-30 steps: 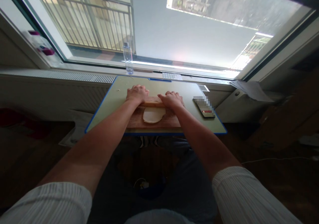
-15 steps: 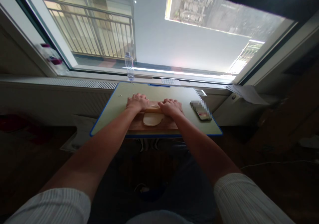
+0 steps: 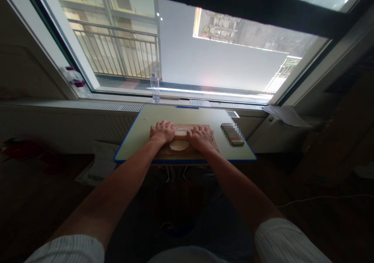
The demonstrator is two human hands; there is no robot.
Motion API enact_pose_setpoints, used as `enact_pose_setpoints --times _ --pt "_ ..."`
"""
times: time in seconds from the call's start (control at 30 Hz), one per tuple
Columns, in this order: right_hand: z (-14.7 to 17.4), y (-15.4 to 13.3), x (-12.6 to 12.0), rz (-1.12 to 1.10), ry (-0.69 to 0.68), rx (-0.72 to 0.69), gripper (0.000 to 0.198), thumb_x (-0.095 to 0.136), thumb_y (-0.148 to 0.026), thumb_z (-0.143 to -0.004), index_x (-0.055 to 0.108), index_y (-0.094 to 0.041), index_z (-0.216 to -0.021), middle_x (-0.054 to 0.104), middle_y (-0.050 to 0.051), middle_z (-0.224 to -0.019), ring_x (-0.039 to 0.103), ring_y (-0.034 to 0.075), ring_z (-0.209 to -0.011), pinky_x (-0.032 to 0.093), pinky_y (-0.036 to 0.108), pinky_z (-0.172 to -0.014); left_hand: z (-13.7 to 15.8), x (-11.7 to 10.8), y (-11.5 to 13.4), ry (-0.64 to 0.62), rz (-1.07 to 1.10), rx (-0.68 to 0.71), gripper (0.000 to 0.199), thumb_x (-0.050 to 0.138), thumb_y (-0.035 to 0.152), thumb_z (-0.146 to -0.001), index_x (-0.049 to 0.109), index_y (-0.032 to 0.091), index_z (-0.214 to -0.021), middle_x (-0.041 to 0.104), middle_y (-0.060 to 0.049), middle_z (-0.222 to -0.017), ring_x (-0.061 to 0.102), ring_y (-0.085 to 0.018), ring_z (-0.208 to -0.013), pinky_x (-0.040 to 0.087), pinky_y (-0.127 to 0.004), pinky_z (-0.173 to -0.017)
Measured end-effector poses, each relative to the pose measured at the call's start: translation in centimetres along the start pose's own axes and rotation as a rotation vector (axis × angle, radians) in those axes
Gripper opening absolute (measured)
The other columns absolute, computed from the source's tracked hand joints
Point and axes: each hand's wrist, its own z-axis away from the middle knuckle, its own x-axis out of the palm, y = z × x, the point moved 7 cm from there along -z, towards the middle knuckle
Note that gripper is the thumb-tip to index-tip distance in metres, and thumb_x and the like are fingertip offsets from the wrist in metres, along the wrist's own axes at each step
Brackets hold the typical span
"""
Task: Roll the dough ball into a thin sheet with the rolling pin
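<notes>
A wooden rolling pin lies crosswise over a flat piece of pale dough. Under the dough is a brown wooden board. My left hand is closed over the pin's left end, fingers curled forward. Over the right end, my right hand is closed in the same way. Both palms press from above and hide the pin's ends. Dough shows on the near side of the pin, and a narrow strip of it on the far side.
The board rests on a small blue-edged table. A phone lies at its right side. On the windowsill behind stand a clear bottle and, farther left, a bottle with a purple cap. Papers lie at the right.
The camera view has tilted up, so the table sits lower in the picture. Both hands keep their grip on the rolling pin over the dough, and less of the near dough looks uncovered.
</notes>
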Motion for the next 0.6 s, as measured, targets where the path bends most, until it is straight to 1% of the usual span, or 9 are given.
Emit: enact_pose_setpoints --times 0.1,0.23,0.33,0.47,0.6 --pt "0.7 0.3 -0.6 -0.023 0.104 0.046 0.058 0.032 -0.055 -0.112 0.067 -0.022 -0.145 0.061 0.016 -0.153 0.046 0.039 -0.143 0.027 0.061 -0.121 0.9 -0.2 0.1 0.031 0.004 0.0 0.056 0.03 0.052 -0.104 0.064 0.033 -0.145 0.054 -0.009 -0.163 0.05 -0.033 -0.144 0.035 -0.058 -0.12" --pt "1.5 0.3 -0.1 -0.046 0.12 0.036 0.063 0.03 -0.057 -0.112 0.065 -0.02 -0.148 0.058 0.017 -0.157 0.043 0.041 -0.148 0.025 0.064 -0.123 2.3 -0.5 0.2 0.073 0.01 -0.001 0.055 0.031 0.051 -0.105 0.064 0.034 -0.146 0.056 -0.008 -0.162 0.05 -0.031 -0.145 0.034 -0.055 -0.121" --pt "2.1 0.4 0.2 -0.06 0.135 0.053 0.065 0.03 -0.059 -0.112 0.062 -0.018 -0.152 0.056 0.016 -0.161 0.04 0.04 -0.151 0.023 0.063 -0.125 3.3 -0.8 0.4 0.114 0.003 0.013 0.054 0.033 0.051 -0.105 0.066 0.033 -0.144 0.058 -0.008 -0.161 0.051 -0.031 -0.144 0.035 -0.053 -0.119" --pt "3.1 0.4 0.4 -0.076 0.144 0.066 0.068 0.03 -0.06 -0.112 0.058 -0.016 -0.155 0.053 0.017 -0.164 0.038 0.039 -0.154 0.019 0.061 -0.127 4.6 -0.8 0.4 0.159 -0.006 0.03 0.054 0.033 0.049 -0.106 0.07 0.031 -0.141 0.058 -0.008 -0.162 0.051 -0.032 -0.145 0.037 -0.053 -0.119" --pt "4.7 0.2 0.5 -0.075 0.182 0.05 0.069 0.028 -0.059 -0.113 0.054 -0.015 -0.159 0.051 0.017 -0.165 0.036 0.037 -0.156 0.014 0.059 -0.129 6.3 -0.7 0.5 0.218 -0.001 0.069 0.056 0.032 0.047 -0.106 0.07 0.028 -0.143 0.058 -0.009 -0.162 0.048 -0.031 -0.151 0.034 -0.055 -0.122"
